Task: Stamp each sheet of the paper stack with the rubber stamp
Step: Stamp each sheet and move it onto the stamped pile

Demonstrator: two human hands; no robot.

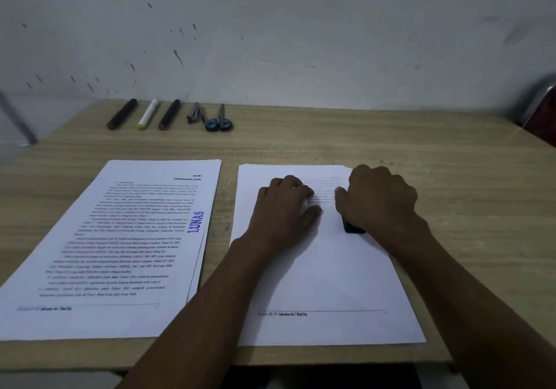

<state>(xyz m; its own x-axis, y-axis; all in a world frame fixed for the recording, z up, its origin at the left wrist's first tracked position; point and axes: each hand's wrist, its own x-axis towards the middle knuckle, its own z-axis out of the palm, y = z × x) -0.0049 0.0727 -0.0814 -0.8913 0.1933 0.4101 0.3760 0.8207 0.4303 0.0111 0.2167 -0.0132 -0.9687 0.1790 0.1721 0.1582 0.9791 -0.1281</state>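
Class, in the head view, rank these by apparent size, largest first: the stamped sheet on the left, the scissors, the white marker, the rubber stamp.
1. Stamped sheet.
2. Scissors and white marker: look alike, unranked.
3. Rubber stamp: mostly hidden under the right hand, so unsure.

Stamp mark: "LUNAS", blue, on left sheet (129, 238)
Heading: "BAB I PENDAHULUAN", same sheet
Footer: partly legible, right sheet (331, 283)

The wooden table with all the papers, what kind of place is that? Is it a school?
Probably a plain home or office desk, not clearly a school. The light wooden table stands against a scuffed white wall, two stacks of printed white sheets lie on it, and marker pens and blue-handled scissors lie in a row.
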